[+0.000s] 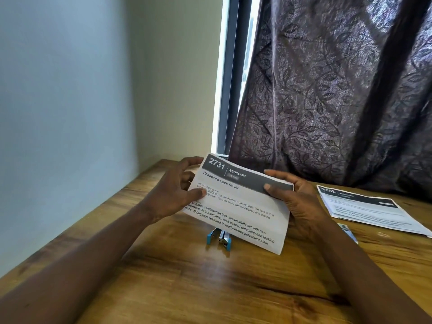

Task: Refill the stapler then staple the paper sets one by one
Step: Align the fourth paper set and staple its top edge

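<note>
I hold a printed paper set [238, 206] headed "2731 Bedroom, Password Lock Reset" tilted up above the wooden table [187, 277]. My left hand [180, 190] pinches its left edge and my right hand [294, 199] grips its upper right corner. A blue stapler [219, 238] lies on the table just under the paper's lower edge, partly hidden by it. A second pile of paper sets [369, 211] headed "2705" lies flat on the table to the right. A small blue-and-white staple box [348, 231] pokes out beside my right forearm.
A pale wall [70, 113] borders the table on the left. A dark patterned curtain [339, 90] hangs behind the table at the back right, beside a window frame [230, 78].
</note>
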Demonstrator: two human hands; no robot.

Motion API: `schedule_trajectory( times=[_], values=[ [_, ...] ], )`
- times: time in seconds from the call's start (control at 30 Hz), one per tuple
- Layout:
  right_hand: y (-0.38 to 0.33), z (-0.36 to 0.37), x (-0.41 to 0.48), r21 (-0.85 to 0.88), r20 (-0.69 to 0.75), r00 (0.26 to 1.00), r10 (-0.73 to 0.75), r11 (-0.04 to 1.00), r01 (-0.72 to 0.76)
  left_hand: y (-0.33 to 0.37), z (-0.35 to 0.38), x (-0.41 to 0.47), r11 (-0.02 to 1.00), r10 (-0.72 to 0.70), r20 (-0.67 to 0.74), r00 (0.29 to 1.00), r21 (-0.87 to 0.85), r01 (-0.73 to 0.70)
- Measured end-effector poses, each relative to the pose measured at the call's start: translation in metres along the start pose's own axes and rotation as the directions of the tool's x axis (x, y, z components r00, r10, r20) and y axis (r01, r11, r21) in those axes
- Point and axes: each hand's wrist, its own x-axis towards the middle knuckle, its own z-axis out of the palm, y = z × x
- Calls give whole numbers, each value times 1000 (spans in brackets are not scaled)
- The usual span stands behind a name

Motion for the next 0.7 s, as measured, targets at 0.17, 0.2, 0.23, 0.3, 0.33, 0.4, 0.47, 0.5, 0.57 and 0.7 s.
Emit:
schedule_trajectory(
  times=[0.17,0.2,0.23,0.3,0.33,0.4,0.47,0.5,0.57,0.7],
  values=[
    [-4,-11,-3,-139,-101,995,28,989,-42,3,15,-5,998,32,-28,999,49,-30],
    [-5,-15,-4,-201,-136,991,8,979,-35,3,20,-6,997,51,-36,998,61,-48],
    [-5,-19,-7,-253,-175,985,-15,967,-30,2,26,-7,994,71,-36,997,83,-68],
    [-4,-33,-13,-281,-281,959,-32,958,-51,1,40,-10,981,127,-10,992,149,-124],
    [-5,-39,-16,-272,-332,943,-30,960,-65,1,48,-11,966,162,1,987,204,-159],
    [-4,-49,-24,-330,-440,896,-67,939,-92,3,59,-12,901,222,23,975,377,-214],
    [-3,-57,-34,-544,-489,846,-213,832,-105,4,65,-8,781,235,85,968,576,-240],
    [-1,-59,-39,-628,-488,828,-275,770,-114,6,67,-7,724,209,118,971,648,-235],
    [8,-60,-46,-674,-484,814,-322,730,-111,12,68,-7,629,177,162,971,740,-238],
    [18,-54,-50,-670,-520,796,-311,727,-153,30,75,-13,476,249,218,944,821,-315]
  ],
)
